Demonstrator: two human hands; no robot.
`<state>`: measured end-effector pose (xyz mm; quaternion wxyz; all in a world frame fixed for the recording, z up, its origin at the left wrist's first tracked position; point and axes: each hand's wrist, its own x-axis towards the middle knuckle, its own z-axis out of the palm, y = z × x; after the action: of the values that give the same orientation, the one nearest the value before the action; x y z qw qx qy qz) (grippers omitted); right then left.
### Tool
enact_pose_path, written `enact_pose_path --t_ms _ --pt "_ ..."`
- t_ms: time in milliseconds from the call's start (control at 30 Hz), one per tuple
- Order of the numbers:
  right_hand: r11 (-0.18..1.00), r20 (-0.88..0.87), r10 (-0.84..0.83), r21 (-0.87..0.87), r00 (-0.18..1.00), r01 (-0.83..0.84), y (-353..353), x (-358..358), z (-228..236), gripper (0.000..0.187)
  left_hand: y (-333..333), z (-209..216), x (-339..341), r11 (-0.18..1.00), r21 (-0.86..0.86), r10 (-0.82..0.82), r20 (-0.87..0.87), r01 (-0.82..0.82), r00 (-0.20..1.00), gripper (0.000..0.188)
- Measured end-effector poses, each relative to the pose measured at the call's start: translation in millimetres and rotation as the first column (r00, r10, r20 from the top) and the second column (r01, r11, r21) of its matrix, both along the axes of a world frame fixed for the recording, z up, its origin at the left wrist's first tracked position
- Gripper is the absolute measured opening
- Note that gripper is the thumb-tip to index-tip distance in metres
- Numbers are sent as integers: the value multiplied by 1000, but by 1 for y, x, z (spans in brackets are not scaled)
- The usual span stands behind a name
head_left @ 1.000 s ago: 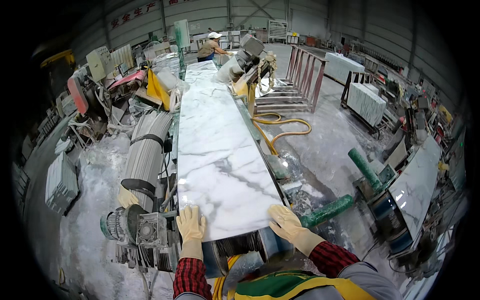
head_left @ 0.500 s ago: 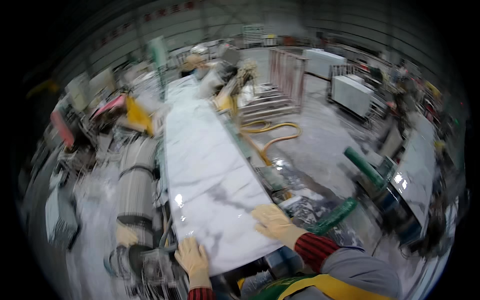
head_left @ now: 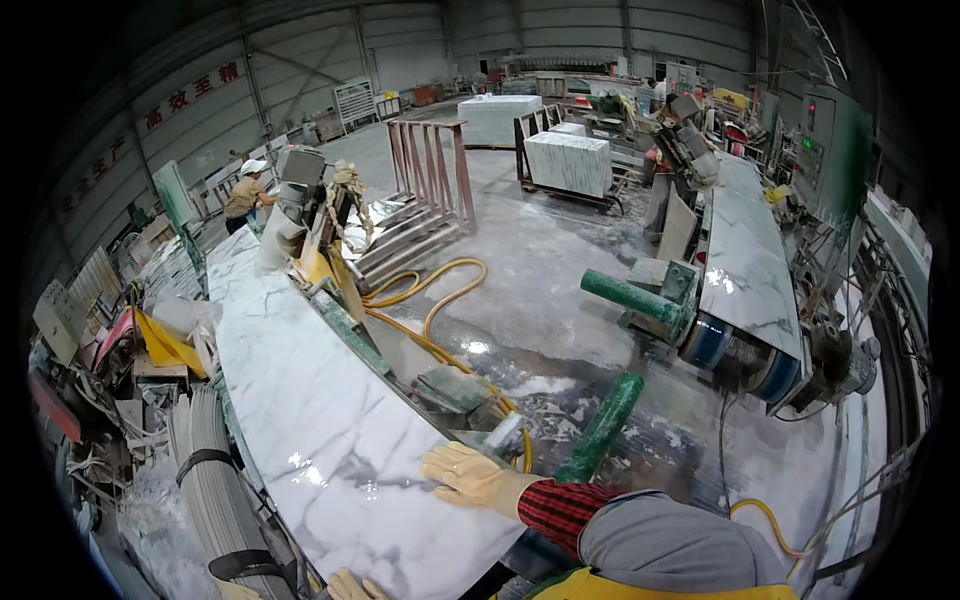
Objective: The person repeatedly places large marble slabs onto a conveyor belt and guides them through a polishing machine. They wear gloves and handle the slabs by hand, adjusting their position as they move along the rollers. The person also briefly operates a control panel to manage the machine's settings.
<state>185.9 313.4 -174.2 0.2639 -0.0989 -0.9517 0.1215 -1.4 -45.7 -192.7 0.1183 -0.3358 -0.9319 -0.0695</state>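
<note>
A long white marble slab with grey veins lies wet and glossy on a machine bed, running away to the far left. My right hand, in a cream rubber glove, rests flat on its near right edge, fingers stretched to the left. At the lower rim, the gloved fingertips of my left hand show by the slab's near left edge; they look spread, and the rest of that hand is cut off. Neither hand grips anything.
Green cylinders stick out to my right, beside a yellow hose. Another machine carries a second slab. A ribbed grey bellows cover lies at left. A person in a white cap stands beyond the slab's far end.
The view has swung to the right, so the slab now sits further left. My left hand has dropped mostly out of the picture; my right hand stays on the slab.
</note>
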Motion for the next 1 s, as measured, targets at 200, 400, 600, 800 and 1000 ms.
enact_pose_path --t_ms 200,400,600,800,1000 --pt "1000 77 -27 -5 997 28 -3 5 3 54 -3 -9 -2 1000 -3 18 33 -18 999 57" --pt "999 118 -1 -35 993 5 -3 10 10 54 -5 -13 -3 999 39 -13 35 12 999 58" --pt "1000 72 -19 1 997 19 -4 9 -1 55 -10 -23 -9 999 -52 16 97 -11 995 60" --pt "1000 57 -21 19 998 20 -8 12 0 55 -17 -30 -14 991 -131 44 132 -26 990 62" --pt "1000 68 -28 13 997 27 -10 16 1 56 -14 -27 -12 984 -166 93 186 -62 978 63"
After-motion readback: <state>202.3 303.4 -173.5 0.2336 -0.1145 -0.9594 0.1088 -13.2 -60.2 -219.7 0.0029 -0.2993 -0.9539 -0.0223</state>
